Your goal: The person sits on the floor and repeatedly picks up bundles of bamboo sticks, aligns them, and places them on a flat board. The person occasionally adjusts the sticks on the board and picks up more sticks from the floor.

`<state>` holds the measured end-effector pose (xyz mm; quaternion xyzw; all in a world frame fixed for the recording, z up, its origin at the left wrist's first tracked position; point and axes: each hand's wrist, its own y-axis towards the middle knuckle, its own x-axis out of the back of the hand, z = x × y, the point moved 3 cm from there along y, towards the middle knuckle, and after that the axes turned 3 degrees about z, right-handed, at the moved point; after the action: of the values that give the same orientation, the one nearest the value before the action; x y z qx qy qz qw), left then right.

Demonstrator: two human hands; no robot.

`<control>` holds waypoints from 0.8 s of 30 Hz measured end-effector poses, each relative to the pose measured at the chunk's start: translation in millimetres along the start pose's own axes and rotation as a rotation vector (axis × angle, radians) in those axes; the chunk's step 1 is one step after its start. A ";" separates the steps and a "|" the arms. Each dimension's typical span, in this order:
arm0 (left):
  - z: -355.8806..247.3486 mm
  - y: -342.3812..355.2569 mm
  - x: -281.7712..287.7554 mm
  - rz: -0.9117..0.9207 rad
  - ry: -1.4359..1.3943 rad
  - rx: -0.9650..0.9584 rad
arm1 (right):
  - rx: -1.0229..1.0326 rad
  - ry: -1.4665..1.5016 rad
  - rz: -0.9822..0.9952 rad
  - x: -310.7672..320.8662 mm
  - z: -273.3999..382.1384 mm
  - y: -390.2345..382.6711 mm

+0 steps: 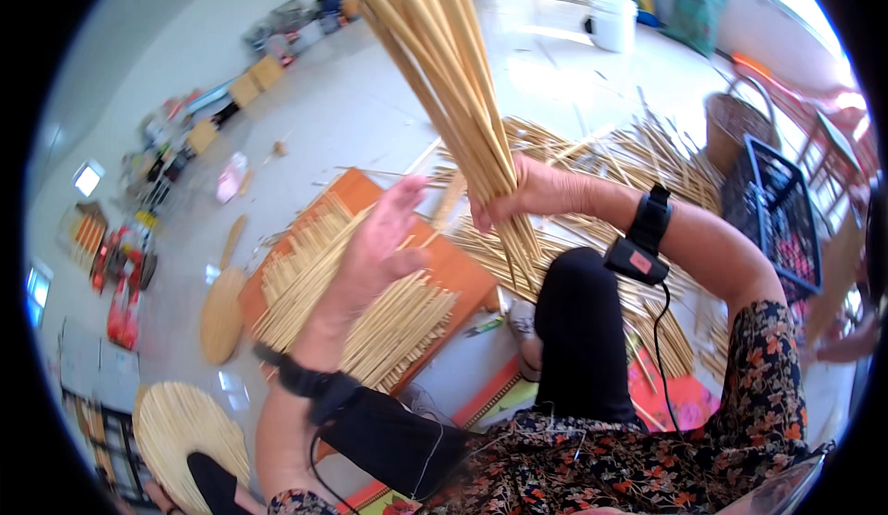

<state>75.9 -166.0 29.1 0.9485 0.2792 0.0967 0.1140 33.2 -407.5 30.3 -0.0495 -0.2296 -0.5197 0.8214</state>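
Observation:
A thick bundle of pale straw-coloured stalks (449,62) rises upright from my right hand (532,189), whose fingers are wrapped round its lower part. The stalks' top ends run out of the picture. My left hand (377,242) is raised to the left of the bundle, fingers stretched out and holding nothing. Below it, many more stalks (393,335) lie side by side on an orange-brown board (474,284). Loose stalks (601,159) are heaped on the floor beyond and beside my right knee.
At right stand a dark plastic crate (786,210) and a wicker basket (735,126). A white bucket (612,23) is at the back. Round woven pieces (222,316) lie left of the board. Another person's foot (217,487) rests at lower left. Goods line the left wall.

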 end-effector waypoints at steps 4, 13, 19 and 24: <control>-4.3 -4.1 -17.6 -0.022 -0.174 -0.081 | -0.149 0.247 0.366 -82.3 -3.4 27.5; 39.4 -45.7 -0.6 -0.241 -0.490 0.081 | -0.269 0.510 0.794 -165.0 -51.5 66.0; 68.4 -88.6 -5.9 -0.365 -0.186 0.243 | -0.301 0.503 0.895 -201.4 -80.5 70.2; 85.3 -123.9 -26.9 -0.520 -0.222 0.268 | -0.417 0.185 1.009 -216.4 -101.1 70.7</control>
<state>11.9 -93.3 -89.2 0.8567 0.5086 -0.0774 0.0386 51.4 -227.8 -141.2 -0.2690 0.0036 -0.0982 0.9581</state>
